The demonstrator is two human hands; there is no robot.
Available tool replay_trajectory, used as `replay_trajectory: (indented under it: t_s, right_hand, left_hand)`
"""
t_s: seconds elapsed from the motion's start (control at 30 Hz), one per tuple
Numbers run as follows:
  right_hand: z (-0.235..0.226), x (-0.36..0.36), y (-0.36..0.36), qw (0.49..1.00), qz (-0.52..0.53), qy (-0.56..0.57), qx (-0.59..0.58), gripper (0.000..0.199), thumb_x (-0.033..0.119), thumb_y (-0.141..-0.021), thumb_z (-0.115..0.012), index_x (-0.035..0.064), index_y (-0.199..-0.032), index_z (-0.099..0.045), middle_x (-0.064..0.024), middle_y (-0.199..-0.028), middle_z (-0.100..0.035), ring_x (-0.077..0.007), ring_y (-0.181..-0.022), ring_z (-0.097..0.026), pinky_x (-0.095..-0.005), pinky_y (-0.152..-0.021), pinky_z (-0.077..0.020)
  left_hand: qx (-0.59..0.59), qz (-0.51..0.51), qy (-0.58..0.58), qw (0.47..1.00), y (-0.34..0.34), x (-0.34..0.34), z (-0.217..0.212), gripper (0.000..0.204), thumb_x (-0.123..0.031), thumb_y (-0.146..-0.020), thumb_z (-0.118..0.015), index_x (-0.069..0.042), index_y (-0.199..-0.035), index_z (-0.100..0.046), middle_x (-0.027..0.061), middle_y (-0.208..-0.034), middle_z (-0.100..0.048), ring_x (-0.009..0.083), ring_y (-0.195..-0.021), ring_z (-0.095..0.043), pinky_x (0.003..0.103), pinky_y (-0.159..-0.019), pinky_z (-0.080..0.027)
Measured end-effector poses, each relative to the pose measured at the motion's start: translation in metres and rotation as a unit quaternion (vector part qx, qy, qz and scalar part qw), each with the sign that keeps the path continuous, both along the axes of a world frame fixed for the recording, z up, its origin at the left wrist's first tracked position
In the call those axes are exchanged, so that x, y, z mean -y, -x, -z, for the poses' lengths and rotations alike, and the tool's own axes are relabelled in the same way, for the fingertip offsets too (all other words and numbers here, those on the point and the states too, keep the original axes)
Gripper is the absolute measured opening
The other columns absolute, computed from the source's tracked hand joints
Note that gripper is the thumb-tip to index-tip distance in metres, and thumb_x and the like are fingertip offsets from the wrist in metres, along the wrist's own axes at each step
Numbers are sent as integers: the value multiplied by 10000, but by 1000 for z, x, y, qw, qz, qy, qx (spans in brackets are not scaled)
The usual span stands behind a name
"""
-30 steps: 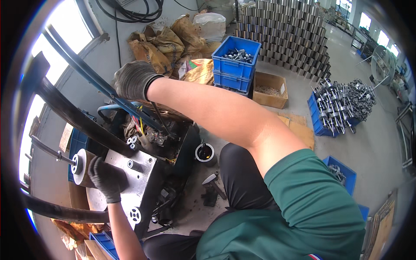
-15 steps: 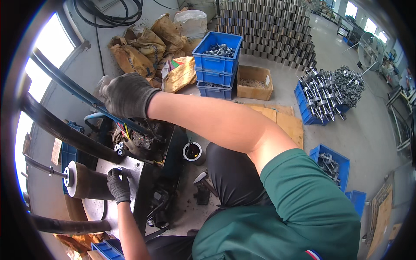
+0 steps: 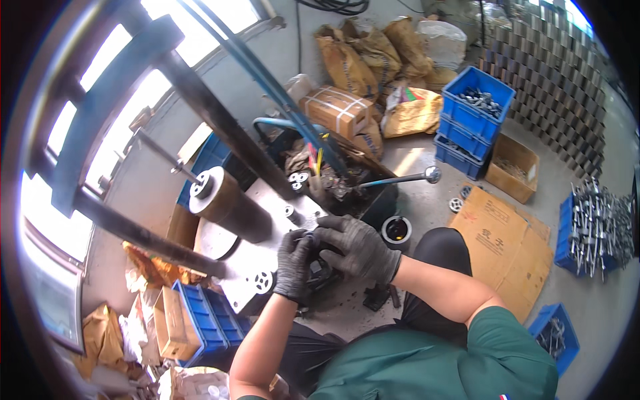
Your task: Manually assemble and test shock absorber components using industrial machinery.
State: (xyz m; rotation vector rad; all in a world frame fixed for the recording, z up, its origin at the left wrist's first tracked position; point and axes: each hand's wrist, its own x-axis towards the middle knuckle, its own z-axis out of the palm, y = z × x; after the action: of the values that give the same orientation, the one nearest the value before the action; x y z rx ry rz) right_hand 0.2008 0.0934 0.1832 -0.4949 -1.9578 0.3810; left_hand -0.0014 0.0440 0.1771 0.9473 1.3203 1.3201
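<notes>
- Looking down from the head view: both gloved hands are meeting at the near edge of a grey metal plate (image 3: 250,263) on the press-like machine.
- Left hand (image 3: 293,263) is lying with its fingers curled down over a small dark part (image 3: 315,272) at the plate's edge; whether it is actually pinching the part cannot be told, since the glove is hiding the contact.
- Right hand (image 3: 357,248) is reaching in from the right, its fingers spread and bent over the same part, touching the left hand's fingertips; its grip is likewise hidden.
- Dark part is sitting directly beneath and between the two hands, slightly nearer the left one; its long axis cannot be made out.
- Brown cylinder (image 3: 230,207) is lying on the plate up and left of the hands, its long axis running from upper left to lower right, pointing toward them.
- Lever with a ball end (image 3: 432,175) is projecting rightward above the right hand, well apart from it.
- Blue crates (image 3: 475,120) are standing stacked on the floor farther off.
</notes>
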Motion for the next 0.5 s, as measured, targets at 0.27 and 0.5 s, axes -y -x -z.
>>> replay_trajectory:
  t_s: [0.27,0.5]
  right_hand:
    - [57,7,42,958,-195,204,-43,298,193,-903,-814,54,-1158,-750,-124,-1186,-699,-222,-936,-719,-341,-811,-592]
    - [76,2,55,950,-138,270,-80,205,154,-855,-841,36,-1006,-769,-116,-1068,-697,-209,-916,-706,-345,-807,-586]
  left_hand:
    - [-61,30,8,998,33,43,20,383,-205,-1059,-643,-12,-1377,-549,100,-1189,-652,174,-1059,-652,311,-930,-566]
    - [-234,-194,-214,928,125,-43,-86,239,-96,-1025,-645,-55,-1256,-601,58,-1059,-674,147,-976,-613,292,-894,-515]
